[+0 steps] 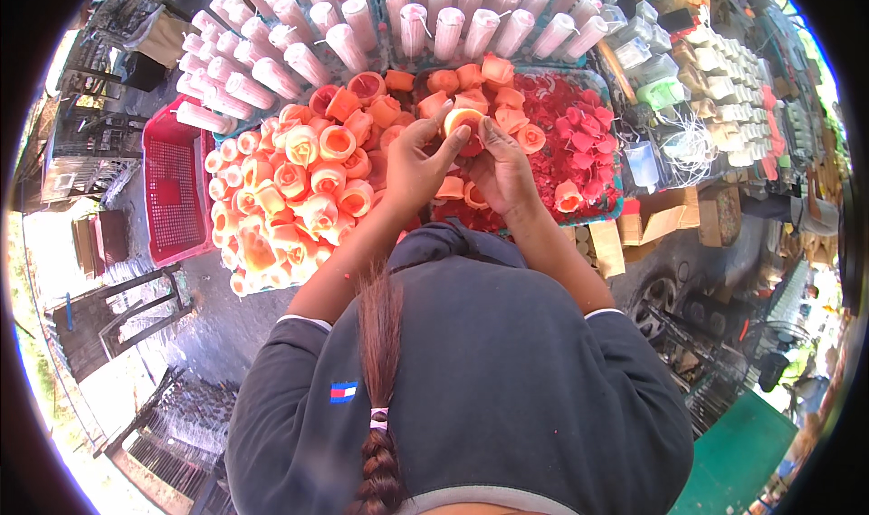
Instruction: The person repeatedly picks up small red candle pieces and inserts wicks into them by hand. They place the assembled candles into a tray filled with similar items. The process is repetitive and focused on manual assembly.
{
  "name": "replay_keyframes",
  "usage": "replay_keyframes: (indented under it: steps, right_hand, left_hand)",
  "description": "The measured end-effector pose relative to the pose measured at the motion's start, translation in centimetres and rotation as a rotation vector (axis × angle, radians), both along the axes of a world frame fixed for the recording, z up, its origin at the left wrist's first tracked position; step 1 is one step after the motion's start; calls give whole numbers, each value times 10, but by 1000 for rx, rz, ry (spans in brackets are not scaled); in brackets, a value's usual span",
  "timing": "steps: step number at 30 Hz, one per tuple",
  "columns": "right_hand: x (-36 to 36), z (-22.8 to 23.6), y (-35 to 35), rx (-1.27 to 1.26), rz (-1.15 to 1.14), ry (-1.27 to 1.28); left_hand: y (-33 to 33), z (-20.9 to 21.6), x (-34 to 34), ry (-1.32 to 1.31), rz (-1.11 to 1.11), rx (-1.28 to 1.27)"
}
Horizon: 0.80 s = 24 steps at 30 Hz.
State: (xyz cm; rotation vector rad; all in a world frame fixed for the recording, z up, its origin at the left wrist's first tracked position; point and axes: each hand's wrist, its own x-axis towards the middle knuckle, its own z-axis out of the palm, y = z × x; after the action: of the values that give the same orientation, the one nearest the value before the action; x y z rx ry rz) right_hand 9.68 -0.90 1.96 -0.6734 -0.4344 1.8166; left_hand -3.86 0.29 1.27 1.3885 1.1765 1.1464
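Observation:
Between both hands, over the middle of the table, is an orange rose-shaped piece (464,117) with a pale round rim and a red underside. My left hand (418,164) grips it from the left, thumb and fingers closed about its side. From the right my right hand (503,167) pinches the same piece. My fingers hide part of it. A large heap of orange rose-shaped pieces (291,178) lies left of my hands. Loose red petals (579,133) fill a tray to the right, where a single orange rose-shaped piece (568,196) rests among them.
Rows of pale pink cylinders with white strings (448,32) stand along the far side. A red plastic basket (174,189) is at the left. White strings (690,148), cardboard boxes (665,218) and stacked pale pieces (724,90) are at the right. A green panel (738,452) lies lower right.

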Motion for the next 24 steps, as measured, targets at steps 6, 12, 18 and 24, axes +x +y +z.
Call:
replay_keyframes:
  steps: [6,12,18,24]
  right_hand:
    - [-7,-8,1,33,-169,-96]
    - [-13,-12,9,38,-342,-260]
    - [-9,-2,13,61,-254,-376]
    - [-8,6,7,5,-96,-124]
  left_hand:
    - [-3,-5,2,245,70,502]
    - [-1,-13,4,312,66,541]
    - [0,-2,11,-115,31,70]
    - [3,7,10,-367,22,-207]
